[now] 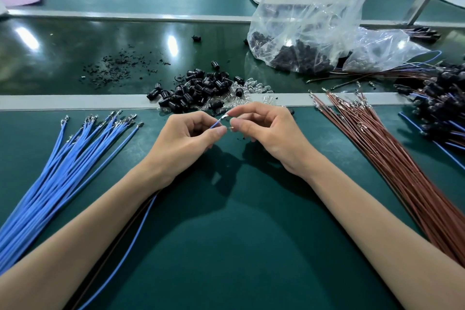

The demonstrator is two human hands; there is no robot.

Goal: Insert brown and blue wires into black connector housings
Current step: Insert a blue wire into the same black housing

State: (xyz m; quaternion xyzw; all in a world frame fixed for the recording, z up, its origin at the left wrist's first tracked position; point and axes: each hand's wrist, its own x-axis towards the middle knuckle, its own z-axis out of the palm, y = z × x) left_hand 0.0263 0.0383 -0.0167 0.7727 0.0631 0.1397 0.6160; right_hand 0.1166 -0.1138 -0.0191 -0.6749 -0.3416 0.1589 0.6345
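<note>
My left hand [187, 138] pinches a blue wire [217, 123] whose metal terminal points up and right; the wire's length runs under my left forearm toward the near edge, alongside a brown wire [120, 241]. My right hand [266, 131] pinches the blue wire's terminal tip between thumb and forefinger, and a small metal piece shows by its thumb. A pile of black connector housings [198, 90] lies just beyond my hands. Loose blue wires [63, 171] fan out on the left, brown wires [392, 158] on the right.
A clear plastic bag [309, 20] holding more black housings stands at the back right. Finished assemblies with black housings [437, 100] are heaped at the far right. Black scraps [118, 68] litter the belt at the back left. Small clear bulbs [251, 88] lie by the housing pile.
</note>
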